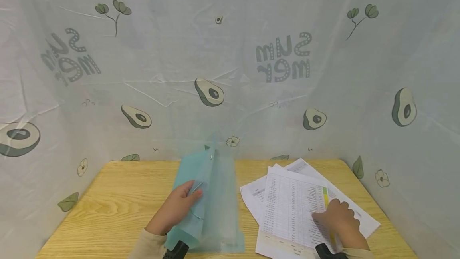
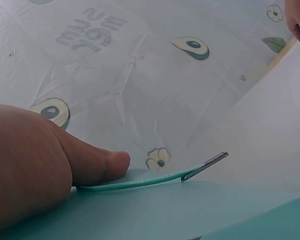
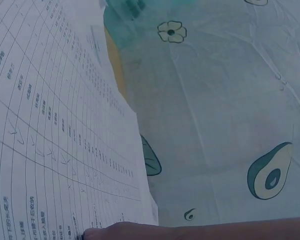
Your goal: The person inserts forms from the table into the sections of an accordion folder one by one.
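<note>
- Grasping the raised cover [image 1: 191,167] of a blue folder [image 1: 223,211] in the left hand [image 1: 177,207] — with the thumb [image 2: 105,167] beside a cord [image 2: 140,182] ending in a metal tip [image 2: 205,166].
- Lying open on the wooden table [image 1: 90,195], left of overlapping printed sheets [image 1: 287,203].
- Touching the top sheet's yellow-green strip [image 1: 325,196] with the right hand [image 1: 336,217], bent — cannot tell whether pinching.

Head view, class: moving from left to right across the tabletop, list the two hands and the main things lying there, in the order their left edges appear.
Left hand → light-blue folder → printed sheets → right hand.
</note>
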A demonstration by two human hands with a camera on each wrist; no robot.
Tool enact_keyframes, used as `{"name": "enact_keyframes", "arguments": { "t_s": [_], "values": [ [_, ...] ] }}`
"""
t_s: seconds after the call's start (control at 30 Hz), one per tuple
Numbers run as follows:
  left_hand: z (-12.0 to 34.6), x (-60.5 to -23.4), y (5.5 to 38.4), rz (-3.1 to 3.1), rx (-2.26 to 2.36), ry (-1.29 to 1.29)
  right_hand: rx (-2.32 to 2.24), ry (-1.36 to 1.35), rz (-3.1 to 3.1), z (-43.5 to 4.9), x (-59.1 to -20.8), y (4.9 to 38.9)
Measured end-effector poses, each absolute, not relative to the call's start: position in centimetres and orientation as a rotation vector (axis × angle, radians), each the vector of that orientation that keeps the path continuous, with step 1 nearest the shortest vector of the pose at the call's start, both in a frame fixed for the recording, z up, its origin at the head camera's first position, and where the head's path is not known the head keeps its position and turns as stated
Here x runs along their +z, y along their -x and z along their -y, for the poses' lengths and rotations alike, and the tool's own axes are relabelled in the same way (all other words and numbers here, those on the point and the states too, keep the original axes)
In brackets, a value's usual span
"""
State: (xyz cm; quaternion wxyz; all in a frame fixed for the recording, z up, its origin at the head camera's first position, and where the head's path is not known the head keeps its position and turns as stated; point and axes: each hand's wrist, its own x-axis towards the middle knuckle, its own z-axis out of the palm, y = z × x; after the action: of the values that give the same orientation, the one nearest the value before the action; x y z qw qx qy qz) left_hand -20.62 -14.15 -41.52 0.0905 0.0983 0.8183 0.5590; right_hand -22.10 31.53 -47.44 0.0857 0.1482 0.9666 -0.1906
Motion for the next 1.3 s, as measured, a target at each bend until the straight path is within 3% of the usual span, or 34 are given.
{"name": "enact_keyframes", "arguments": {
  "t_s": [0.67,1.3],
  "values": [
    [14.3,-41.8,20.8,-2.447,1.646,-0.341,-0.683,-0.516,-2.853,-30.7,-47.4,22.2],
    [13.9,-42.0,20.8,-2.469,1.605,-0.364,-0.78,-0.338,-2.965,-30.6,-47.2,22.0]
  ]
}}
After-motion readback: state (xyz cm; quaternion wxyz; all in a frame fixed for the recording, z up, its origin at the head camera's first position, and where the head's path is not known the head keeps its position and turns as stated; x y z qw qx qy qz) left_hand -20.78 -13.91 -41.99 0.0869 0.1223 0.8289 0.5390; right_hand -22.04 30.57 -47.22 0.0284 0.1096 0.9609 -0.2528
